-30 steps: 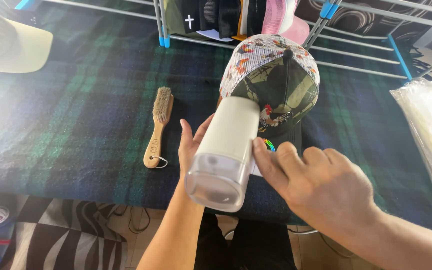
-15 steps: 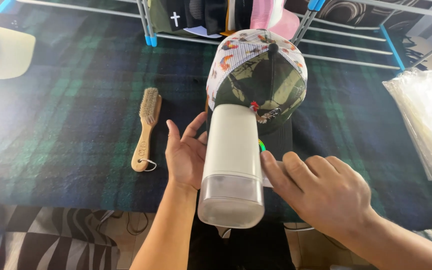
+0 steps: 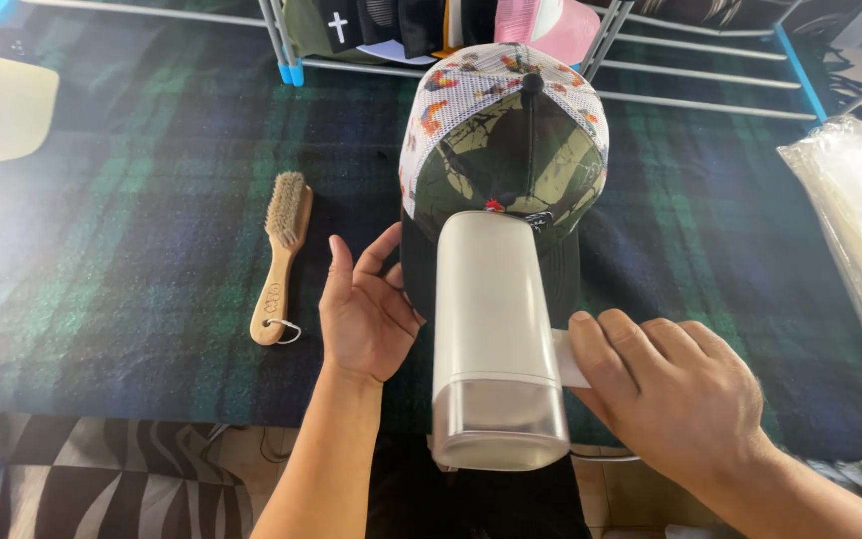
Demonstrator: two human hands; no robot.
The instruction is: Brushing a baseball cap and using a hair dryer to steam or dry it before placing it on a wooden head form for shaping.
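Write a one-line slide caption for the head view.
Right hand holds a white steamer against a camouflage cap; left hand steadies its brim.

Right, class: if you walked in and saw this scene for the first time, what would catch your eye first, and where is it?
First, the camouflage cap with its white patterned mesh back, in the middle of the dark green plaid cloth. A white handheld appliance points at its front; the right hand grips it, and the left hand rests open against the cap's brim. A wooden brush lies to the left.
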